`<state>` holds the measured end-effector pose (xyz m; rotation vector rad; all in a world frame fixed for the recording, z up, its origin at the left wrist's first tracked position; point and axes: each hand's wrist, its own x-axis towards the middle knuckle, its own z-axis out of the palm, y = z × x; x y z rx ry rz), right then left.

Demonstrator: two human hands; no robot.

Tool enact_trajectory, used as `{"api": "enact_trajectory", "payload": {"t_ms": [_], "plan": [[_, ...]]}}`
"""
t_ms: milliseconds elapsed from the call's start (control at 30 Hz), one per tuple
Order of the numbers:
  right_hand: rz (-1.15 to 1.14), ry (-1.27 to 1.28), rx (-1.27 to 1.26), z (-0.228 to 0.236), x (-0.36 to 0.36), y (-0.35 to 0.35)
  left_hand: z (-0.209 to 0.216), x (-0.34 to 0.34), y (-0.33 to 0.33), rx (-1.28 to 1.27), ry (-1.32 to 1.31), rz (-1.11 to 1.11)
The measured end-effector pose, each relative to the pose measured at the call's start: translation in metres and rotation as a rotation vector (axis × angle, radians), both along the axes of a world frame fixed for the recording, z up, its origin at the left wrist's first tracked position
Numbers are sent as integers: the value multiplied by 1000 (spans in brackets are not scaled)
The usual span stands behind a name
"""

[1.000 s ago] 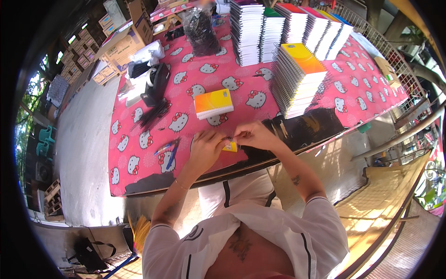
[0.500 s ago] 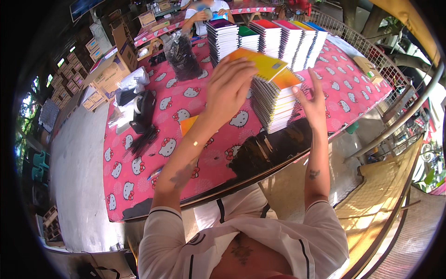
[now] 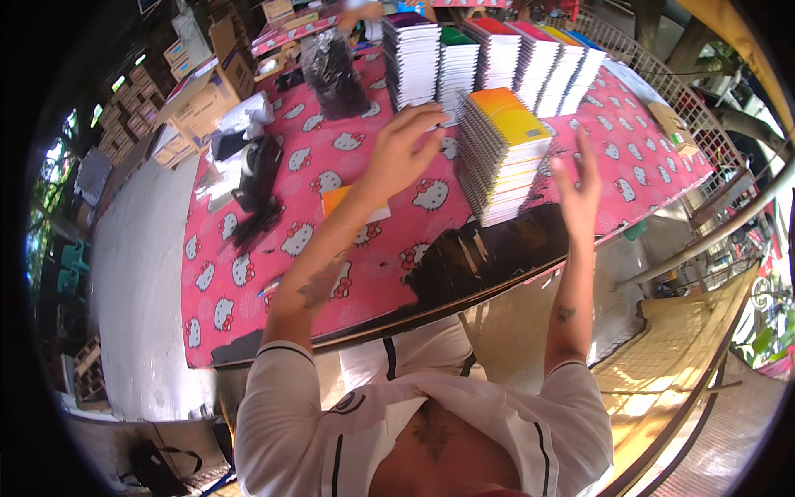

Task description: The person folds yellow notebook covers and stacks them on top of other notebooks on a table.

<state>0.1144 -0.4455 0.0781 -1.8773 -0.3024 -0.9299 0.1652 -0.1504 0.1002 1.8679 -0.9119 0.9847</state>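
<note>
My left hand (image 3: 403, 151) hovers with fingers spread just left of a tall stack of spiral notebooks (image 3: 503, 157) whose top cover is orange and yellow. My right hand (image 3: 580, 180) is raised on the stack's right side, fingers apart, holding nothing. Neither hand grips the stack. A single orange and yellow notebook (image 3: 354, 204) lies flat on the pink cartoon-cat tablecloth (image 3: 248, 273) under my left forearm.
Several more notebook stacks (image 3: 489, 58) stand in a row at the table's far edge. A dark plastic bag (image 3: 331, 74) and black items (image 3: 257, 178) lie at the left. A black patch (image 3: 480, 257) covers the near table edge. Cardboard boxes (image 3: 203, 103) sit beyond.
Both hands rose from a small item at the near table edge, the left carried a notebook onto the tall stack, and now both hands are off it, spread beside the stack.
</note>
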Motion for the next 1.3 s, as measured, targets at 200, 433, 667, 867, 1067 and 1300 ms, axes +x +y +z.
{"api": "enact_trajectory", "payload": {"t_ms": [200, 433, 667, 867, 1067, 1300], "plan": [[364, 22, 207, -47, -77, 69, -116, -78, 143, 496, 297, 370], [705, 486, 76, -134, -29, 172, -129, -74, 149, 462, 277, 354], [625, 537, -8, -137, 0, 203, -115, -65, 148, 294, 378, 318], [612, 551, 101, -149, 20, 215, -123, -64, 141, 442, 145, 368], [687, 626, 233, -167, 27, 222, -133, -50, 145, 439, 285, 391], [746, 787, 365, -146, 42, 218, -123, -41, 129, 539, 357, 496]]}}
